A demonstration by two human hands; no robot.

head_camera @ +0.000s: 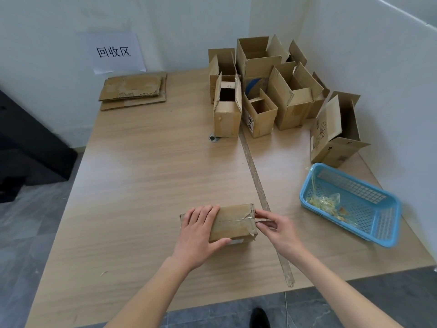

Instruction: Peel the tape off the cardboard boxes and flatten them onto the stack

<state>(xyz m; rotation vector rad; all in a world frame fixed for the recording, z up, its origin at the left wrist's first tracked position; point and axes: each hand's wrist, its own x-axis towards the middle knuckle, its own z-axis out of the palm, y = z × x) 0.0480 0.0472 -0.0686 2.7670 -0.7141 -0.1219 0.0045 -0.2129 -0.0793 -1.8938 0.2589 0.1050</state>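
Note:
A small closed cardboard box (233, 222) lies on the wooden table near the front edge, with clear tape (238, 220) across its top and right end. My left hand (201, 229) holds its left half, fingers over the top and thumb along the near side. My right hand (274, 227) is at the box's right end, thumb and fingers pinching the tape there. A stack of flattened cardboard (133, 89) lies at the far left of the table under a paper sign. Several open cardboard boxes (267, 91) stand at the far right.
A blue plastic basket (354, 204) with crumpled tape scraps sits at the right edge. A long strip (260, 192) runs down the table between box and basket. A small round hole (212, 138) is mid-table. White walls close the back and right.

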